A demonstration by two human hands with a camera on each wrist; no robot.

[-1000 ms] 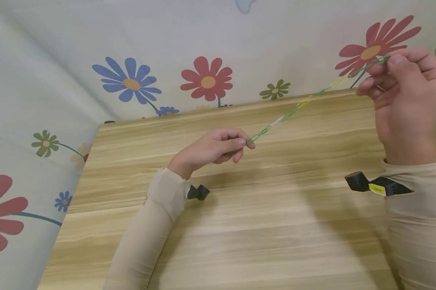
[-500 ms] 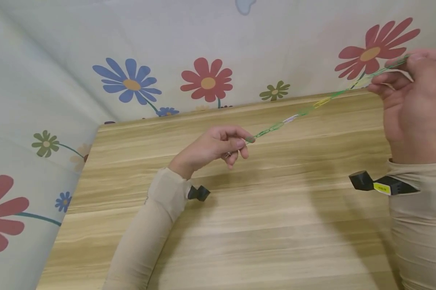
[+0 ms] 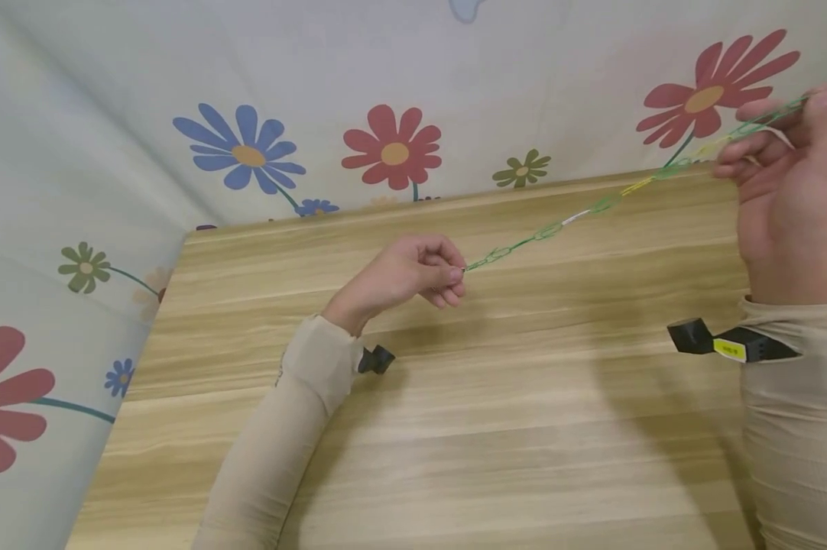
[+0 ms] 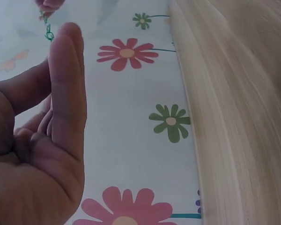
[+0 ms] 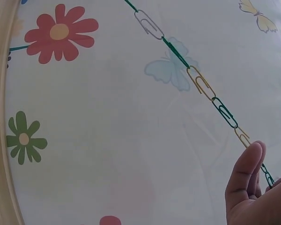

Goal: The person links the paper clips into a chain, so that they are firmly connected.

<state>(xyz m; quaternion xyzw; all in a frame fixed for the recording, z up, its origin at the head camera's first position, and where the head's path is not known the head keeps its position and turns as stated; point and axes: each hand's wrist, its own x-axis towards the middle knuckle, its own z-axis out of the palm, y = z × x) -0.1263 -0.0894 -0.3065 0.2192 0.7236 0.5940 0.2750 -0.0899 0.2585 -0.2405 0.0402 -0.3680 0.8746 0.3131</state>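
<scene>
A chain of linked paper clips, coloured green, yellow and white, stretches between my two hands above the table. My left hand pinches its lower end between thumb and index finger. Higher up at the right, my right hand pinches the other end, its remaining fingers loosely bent below the chain. The right wrist view shows single clips clearly, such as a yellow paper clip and a white one. In the left wrist view, my left fingers hide most of the chain.
Below the hands lies a wood-grain table. A pale wall covering printed with flowers rises behind it and along the left side. A small black camera sticks out from the right wrist, another from the left.
My right hand has moved to the right, drawing the chain along with it. The left hand stays nearly in place, its fingers curled in more, with more green clips showing beside it.
</scene>
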